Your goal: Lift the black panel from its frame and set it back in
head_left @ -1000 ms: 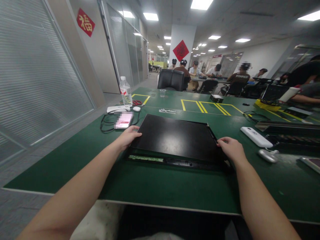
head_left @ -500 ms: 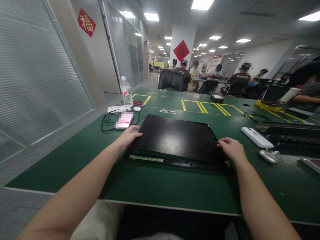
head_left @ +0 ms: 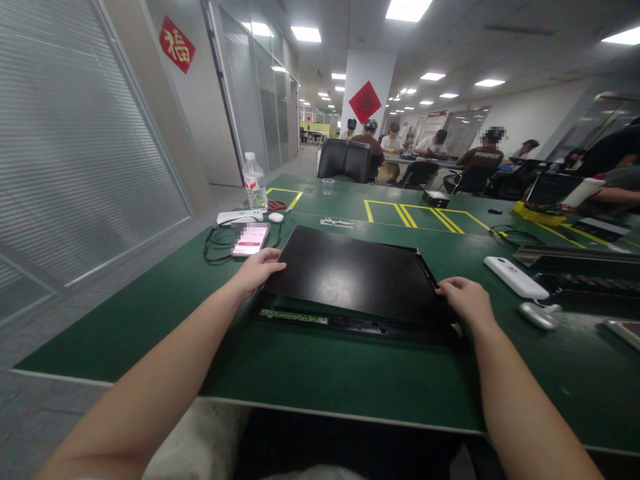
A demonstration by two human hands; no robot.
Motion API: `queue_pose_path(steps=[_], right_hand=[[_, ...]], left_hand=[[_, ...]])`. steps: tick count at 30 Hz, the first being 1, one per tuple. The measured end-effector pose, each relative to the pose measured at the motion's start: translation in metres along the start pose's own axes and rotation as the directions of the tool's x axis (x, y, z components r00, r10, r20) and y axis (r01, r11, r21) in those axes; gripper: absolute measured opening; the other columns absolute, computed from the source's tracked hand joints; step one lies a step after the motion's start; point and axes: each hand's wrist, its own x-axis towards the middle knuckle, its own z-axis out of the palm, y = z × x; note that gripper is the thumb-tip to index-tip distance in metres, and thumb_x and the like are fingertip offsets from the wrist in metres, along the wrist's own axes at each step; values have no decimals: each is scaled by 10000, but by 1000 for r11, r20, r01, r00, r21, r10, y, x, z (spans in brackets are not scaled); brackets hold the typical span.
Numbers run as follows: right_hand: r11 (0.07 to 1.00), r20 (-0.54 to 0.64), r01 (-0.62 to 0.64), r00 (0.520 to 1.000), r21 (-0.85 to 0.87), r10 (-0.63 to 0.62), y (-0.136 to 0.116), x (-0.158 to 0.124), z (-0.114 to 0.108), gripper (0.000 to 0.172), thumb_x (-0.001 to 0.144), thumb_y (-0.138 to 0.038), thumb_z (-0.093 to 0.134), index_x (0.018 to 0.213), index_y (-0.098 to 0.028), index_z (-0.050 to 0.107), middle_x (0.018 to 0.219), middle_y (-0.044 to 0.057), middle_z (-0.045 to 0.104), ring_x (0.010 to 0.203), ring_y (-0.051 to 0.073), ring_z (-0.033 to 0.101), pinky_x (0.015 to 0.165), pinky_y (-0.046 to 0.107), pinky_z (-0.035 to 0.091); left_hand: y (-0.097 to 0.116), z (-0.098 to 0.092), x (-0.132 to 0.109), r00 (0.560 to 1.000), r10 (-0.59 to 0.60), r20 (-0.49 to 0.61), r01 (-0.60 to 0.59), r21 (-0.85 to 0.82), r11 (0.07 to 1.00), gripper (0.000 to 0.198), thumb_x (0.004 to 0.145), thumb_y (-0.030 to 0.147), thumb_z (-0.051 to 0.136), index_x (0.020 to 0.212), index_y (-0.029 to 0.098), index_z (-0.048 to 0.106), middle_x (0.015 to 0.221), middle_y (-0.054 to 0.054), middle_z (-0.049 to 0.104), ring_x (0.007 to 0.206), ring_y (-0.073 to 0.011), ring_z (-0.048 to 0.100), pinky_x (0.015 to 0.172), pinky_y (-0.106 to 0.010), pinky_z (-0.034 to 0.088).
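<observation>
A black, flat display panel (head_left: 350, 270) lies over a dark frame in front of me, its near edge tilted. Along the near side of that frame (head_left: 370, 327), a narrow green circuit board (head_left: 295, 316) is exposed at the left. My left hand (head_left: 257, 270) grips the panel's left edge, thumb on top and fingers partly hidden beneath. At the right edge my right hand (head_left: 465, 300) pinches the panel's side, with the fingertips closed there. Whether its fingers also hold the frame is hidden.
On the green table (head_left: 150, 320), a phone (head_left: 251, 240), cables and a water bottle (head_left: 255, 183) stand at the left, with red scissors (head_left: 277, 205) behind. A clear cup (head_left: 328, 187) is farther back. To the right lie a white device (head_left: 515, 277) and dark strips (head_left: 575, 259). Several people sit beyond.
The view has shifted slightly. Both hands keep their hold at the panel's sides, and the panel has barely moved.
</observation>
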Motion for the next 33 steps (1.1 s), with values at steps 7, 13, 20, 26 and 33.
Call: queue_pose_path(steps=[7, 13, 20, 26, 33], right_hand=[[999, -8, -11, 1000, 33, 12, -1, -1, 0, 286, 704, -433, 575, 793, -238, 765, 815, 75, 782, 764, 269, 651, 715, 384, 438], [998, 10, -23, 1000, 67, 22, 0, 0, 1, 299, 692, -448, 582, 793, -236, 767, 815, 74, 783, 737, 263, 645, 718, 389, 445], [995, 6, -15, 1000, 97, 15, 1, 0, 2, 301, 684, -449, 582, 791, -234, 764, 803, 79, 781, 716, 256, 635, 694, 382, 447], [993, 19, -33, 999, 118, 31, 2, -1, 2, 297, 684, -442, 587, 800, -233, 763, 816, 76, 785, 702, 249, 634, 667, 376, 446], [991, 18, -41, 999, 129, 39, 0, -2, 1, 297, 679, -442, 589, 786, -228, 765, 780, 81, 777, 703, 252, 636, 644, 368, 442]], left_hand=[[0, -4, -1, 997, 34, -72, -11, 292, 956, 428, 553, 337, 808, 947, 188, 731, 952, -70, 702, 959, -281, 666, 755, -339, 509], [-1, 0, -1, 999, -46, -21, 51, 323, 945, 378, 568, 285, 738, 929, 178, 706, 752, -13, 636, 693, -216, 624, 620, -305, 460], [-6, -1, 2, 999, 37, -33, -19, 441, 897, 290, 523, 292, 766, 788, 194, 701, 790, -44, 671, 871, -281, 672, 754, -341, 490], [-8, -2, 3, 999, 48, -13, -37, 455, 890, 263, 518, 303, 763, 754, 213, 690, 857, -68, 730, 994, -317, 685, 854, -368, 513], [-11, -4, 6, 995, 95, 5, -83, 545, 834, 252, 552, 324, 755, 771, 211, 702, 897, -82, 731, 989, -319, 683, 851, -375, 522]])
